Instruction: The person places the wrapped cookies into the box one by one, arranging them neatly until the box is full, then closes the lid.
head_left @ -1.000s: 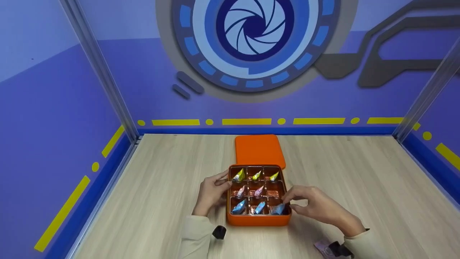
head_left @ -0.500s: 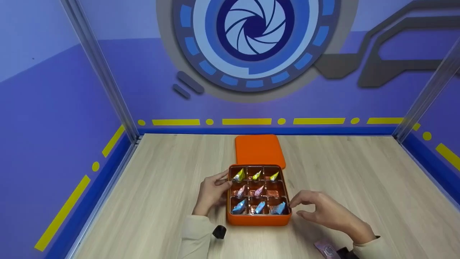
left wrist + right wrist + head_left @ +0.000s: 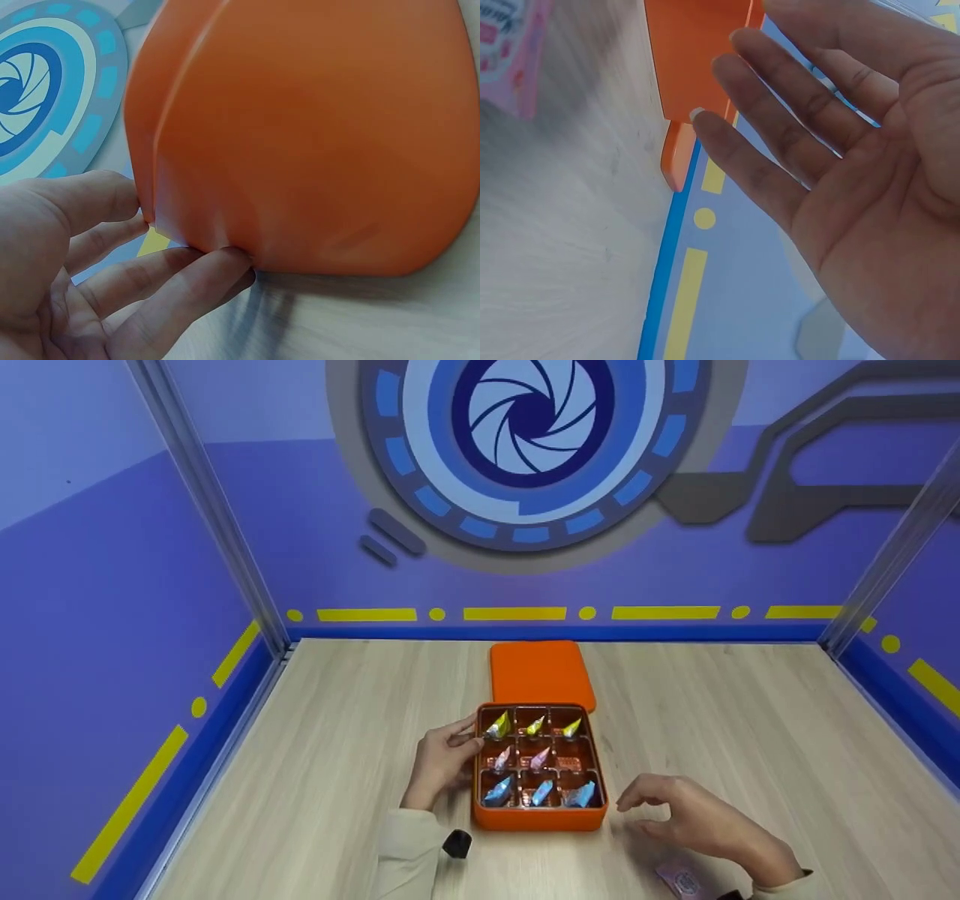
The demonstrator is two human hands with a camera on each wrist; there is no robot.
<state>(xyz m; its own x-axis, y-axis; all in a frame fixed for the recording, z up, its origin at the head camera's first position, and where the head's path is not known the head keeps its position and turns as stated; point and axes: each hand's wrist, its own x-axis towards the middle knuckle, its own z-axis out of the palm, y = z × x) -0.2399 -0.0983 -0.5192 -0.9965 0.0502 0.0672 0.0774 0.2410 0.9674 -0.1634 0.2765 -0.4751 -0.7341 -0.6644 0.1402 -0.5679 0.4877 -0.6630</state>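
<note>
An orange box [image 3: 538, 819] with a divided tray stands on the table. Its back row holds three yellow wrapped candies [image 3: 535, 726]. Two pink candies [image 3: 540, 758] lie in the left and middle compartments of the middle row; three blue candies [image 3: 541, 793] fill the front row. My left hand [image 3: 441, 761] holds the box at its left side, thumb at the rim and fingers [image 3: 176, 300] against the wall. Right of the box, my right hand [image 3: 694, 817] hovers apart from it, fingers loosely bent around nothing. Below that hand lies a pink wrapped candy [image 3: 681, 881], partly near the sleeve.
The orange lid [image 3: 541, 675] lies flat behind the box, close against its back edge. A blue-purple back wall [image 3: 450, 585] with yellow dashes bounds the table [image 3: 360, 720], and side walls stand left and right.
My right hand has drawn back from the front right compartment, leaving the blue candy there, and moved right and toward me. The pink candy near the sleeve shows more. The left hand stays put.
</note>
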